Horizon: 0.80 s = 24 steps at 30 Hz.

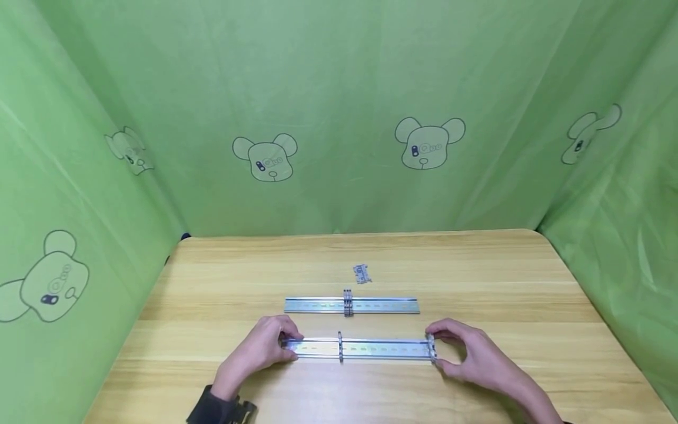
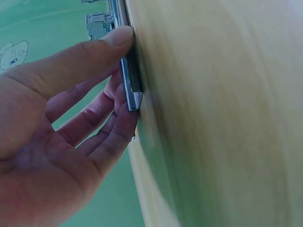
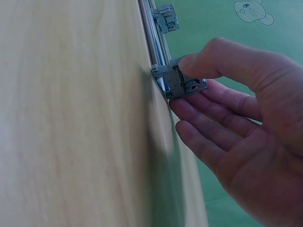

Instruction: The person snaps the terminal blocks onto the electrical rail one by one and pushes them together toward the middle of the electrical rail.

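A slotted metal DIN rail (image 1: 386, 349) lies along the near part of the table. My left hand (image 1: 265, 344) pinches its left end between thumb and fingers; the left wrist view shows the bare rail end (image 2: 134, 100) between them. At the opposite end, my right hand (image 1: 477, 356) grips a grey terminal block (image 3: 175, 80) by its edges. This block stands upright at the rail's tip, but whether it is fully clipped on I cannot tell. Another thin terminal block (image 1: 341, 347) sits on the same rail, left of its middle.
Behind lies a second, parallel DIN rail (image 1: 386, 305) with a few terminal blocks (image 1: 348, 303) grouped near its middle. Farther back, a loose grey terminal block (image 1: 362, 274) lies flat on the wooden table (image 1: 238, 265). Green curtains (image 1: 339, 70) enclose the back and sides.
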Each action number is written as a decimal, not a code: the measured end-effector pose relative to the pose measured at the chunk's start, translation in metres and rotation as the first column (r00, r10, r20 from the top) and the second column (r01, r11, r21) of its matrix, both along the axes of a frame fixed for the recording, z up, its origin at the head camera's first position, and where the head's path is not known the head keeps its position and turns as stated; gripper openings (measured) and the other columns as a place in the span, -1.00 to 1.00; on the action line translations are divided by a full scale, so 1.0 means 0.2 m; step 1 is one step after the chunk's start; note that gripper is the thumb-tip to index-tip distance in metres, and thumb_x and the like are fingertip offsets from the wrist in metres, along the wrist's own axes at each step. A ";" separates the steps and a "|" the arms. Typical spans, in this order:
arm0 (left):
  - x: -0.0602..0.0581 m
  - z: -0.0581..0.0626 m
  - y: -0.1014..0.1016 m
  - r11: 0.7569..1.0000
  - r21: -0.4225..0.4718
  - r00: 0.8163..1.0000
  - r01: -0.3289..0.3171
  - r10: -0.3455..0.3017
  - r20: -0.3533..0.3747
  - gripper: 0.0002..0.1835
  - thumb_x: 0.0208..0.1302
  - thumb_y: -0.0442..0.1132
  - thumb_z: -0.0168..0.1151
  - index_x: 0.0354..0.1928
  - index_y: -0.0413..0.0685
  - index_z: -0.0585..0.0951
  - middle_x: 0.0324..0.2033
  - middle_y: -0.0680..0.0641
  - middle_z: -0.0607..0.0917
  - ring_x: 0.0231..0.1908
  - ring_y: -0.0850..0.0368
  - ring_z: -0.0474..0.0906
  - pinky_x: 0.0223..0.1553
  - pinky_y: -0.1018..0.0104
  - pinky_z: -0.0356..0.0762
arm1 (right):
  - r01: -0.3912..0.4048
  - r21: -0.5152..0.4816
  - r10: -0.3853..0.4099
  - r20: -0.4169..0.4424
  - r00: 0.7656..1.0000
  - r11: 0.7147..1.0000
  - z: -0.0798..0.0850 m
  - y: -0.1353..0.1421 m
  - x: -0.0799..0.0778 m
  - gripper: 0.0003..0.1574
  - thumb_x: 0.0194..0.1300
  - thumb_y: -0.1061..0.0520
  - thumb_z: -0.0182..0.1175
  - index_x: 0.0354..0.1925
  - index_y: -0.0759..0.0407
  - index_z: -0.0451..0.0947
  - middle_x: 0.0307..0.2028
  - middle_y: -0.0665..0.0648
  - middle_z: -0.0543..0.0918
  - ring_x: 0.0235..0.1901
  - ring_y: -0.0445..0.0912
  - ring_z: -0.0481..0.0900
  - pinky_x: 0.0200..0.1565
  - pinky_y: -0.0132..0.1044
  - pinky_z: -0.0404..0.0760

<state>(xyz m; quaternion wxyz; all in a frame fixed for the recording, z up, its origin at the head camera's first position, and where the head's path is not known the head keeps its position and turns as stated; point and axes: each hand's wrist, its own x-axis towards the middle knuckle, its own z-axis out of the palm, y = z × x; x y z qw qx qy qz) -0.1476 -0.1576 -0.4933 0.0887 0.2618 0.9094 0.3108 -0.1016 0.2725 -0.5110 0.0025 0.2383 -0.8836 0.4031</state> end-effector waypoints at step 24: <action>-0.01 -0.04 0.00 1.000 0.013 1.000 -0.010 0.010 0.019 -0.65 -0.20 -0.33 0.57 -0.24 -0.13 0.75 -0.28 -0.02 0.73 -0.29 0.08 0.63 -0.20 0.17 0.68 | -0.066 0.033 0.070 -0.122 0.990 0.997 -0.01 -0.27 -0.07 -0.32 -0.20 0.24 0.53 -0.01 0.19 0.58 -0.10 0.01 0.69 -0.12 -0.11 0.65 -0.08 -0.04 0.70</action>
